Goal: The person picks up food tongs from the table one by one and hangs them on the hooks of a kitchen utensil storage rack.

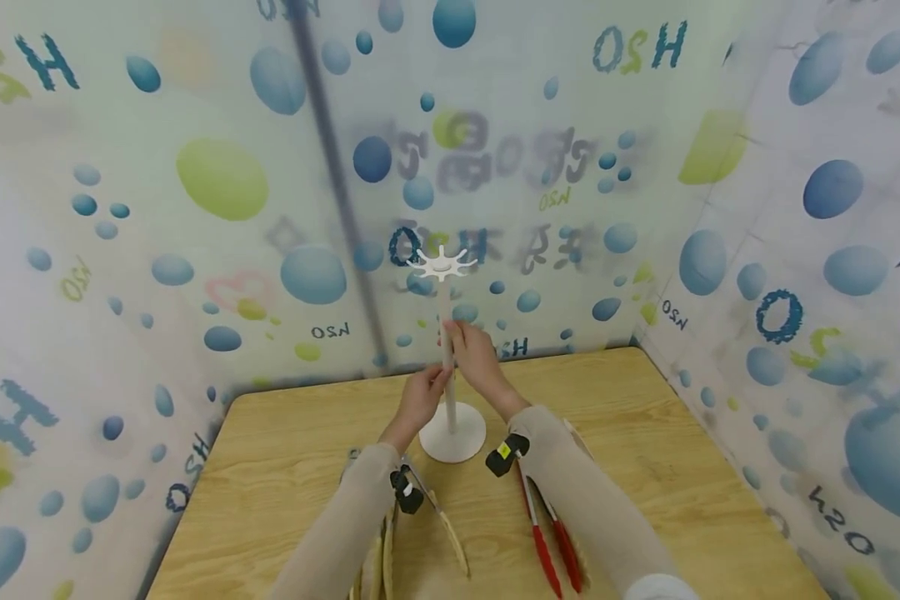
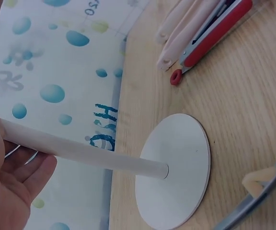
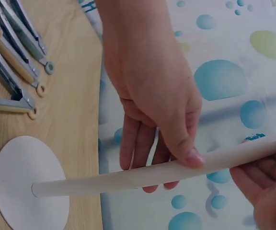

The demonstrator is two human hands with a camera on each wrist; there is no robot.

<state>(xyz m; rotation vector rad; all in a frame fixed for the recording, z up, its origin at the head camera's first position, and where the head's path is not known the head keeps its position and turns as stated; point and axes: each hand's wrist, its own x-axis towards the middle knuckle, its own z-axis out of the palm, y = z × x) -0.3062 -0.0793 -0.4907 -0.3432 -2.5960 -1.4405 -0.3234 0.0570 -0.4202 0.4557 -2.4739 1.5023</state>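
Observation:
A white stand with a round base, a straight pole (image 1: 452,408) and a ring of curved hooks (image 1: 442,265) on top stands upright on the wooden table. My left hand (image 1: 422,398) grips the pole around its middle, thumb along the near side and fingers behind, as the right wrist view shows. Higher up the same pole, my right hand (image 1: 474,354) holds it from the right. In the left wrist view the pole (image 2: 80,149) runs from the left hand (image 2: 13,177) down to the white base (image 2: 176,167).
Left of the base, partly under my left sleeve, lie several tongs (image 3: 13,52) with beige and grey ring ends. Red-handled tongs (image 1: 546,542) and pale pink-beige tongs (image 2: 188,28) lie to the right, by my right forearm. A bubble-patterned curtain (image 1: 217,179) encloses the table (image 1: 270,433).

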